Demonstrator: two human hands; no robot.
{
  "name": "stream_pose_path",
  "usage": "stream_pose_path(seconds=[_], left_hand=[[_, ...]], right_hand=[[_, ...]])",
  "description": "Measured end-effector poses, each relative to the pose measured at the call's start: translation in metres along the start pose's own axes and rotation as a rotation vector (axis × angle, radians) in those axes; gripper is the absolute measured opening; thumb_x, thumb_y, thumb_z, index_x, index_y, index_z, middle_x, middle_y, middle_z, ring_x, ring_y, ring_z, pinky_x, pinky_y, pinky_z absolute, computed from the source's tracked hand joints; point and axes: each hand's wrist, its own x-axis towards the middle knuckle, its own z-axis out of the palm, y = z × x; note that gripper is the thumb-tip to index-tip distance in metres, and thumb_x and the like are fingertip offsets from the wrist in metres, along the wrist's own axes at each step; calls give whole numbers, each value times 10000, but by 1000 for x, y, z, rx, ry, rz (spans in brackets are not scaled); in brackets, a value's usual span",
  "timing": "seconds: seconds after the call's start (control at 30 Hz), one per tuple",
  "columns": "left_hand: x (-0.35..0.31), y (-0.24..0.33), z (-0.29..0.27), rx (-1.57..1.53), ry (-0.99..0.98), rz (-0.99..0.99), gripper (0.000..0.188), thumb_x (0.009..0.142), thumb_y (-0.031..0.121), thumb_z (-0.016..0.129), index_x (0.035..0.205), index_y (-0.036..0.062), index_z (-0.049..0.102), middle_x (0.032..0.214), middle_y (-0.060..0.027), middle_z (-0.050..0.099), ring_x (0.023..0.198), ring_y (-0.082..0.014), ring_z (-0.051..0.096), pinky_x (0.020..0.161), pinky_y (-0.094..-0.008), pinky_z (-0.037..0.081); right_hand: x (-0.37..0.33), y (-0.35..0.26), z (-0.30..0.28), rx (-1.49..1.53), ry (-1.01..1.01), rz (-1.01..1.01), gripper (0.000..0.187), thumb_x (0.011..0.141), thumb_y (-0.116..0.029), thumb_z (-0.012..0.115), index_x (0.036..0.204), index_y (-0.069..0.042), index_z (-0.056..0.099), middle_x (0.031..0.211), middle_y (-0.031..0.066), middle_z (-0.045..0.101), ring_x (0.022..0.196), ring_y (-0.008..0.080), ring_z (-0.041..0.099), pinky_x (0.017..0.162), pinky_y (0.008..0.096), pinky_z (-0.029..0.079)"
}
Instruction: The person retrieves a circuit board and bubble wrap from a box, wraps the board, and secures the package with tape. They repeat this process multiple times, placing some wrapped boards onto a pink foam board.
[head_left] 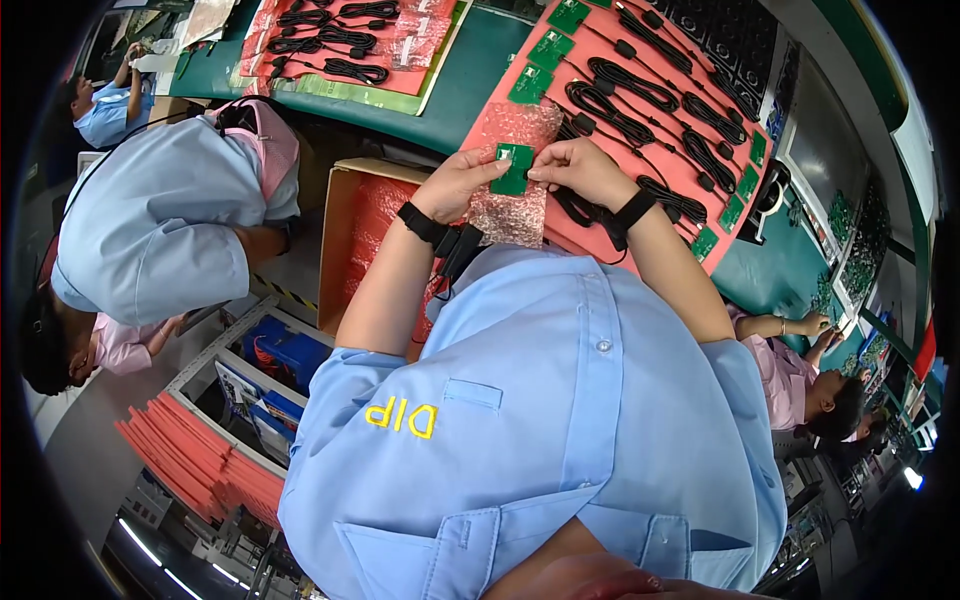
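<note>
Your left hand [462,184] pinches the green circuit board [513,180], thumb over its face; your right hand [583,172] meets its right edge, pinch not determinable. Bubble wrap [510,217] lies behind. Thumb pressure could damage components; a slackened pinch could drop the board onto the black cables [608,112].

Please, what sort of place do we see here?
Probably an electronics assembly workshop: there is a held green board, many coiled cables on a bench, and other people nearby.
</note>
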Motion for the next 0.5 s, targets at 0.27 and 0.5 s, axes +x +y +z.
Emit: stream_pose_path(seconds=[0.27,0.5], left_hand=[[6,6,-4,-120,25,-9,307,938,112,484,1222,-6,502,1142,-99,597,1056,-176,572,904,-320,465],[1,8,0,-307,-39,-90,362,949,101,439,1297,6,405,1240,-140,526,1103,-232,553,935,-386,466]], right_hand=[[-6,-20,9,-530,459,-327,96,795,-113,677,875,-68,650,852,44,641,766,146,595,710,265,487],[-38,-31,26,-1004,280,-873,246,743,-107,722,968,-67,630,888,62,631,846,171,594,768,302,484]])
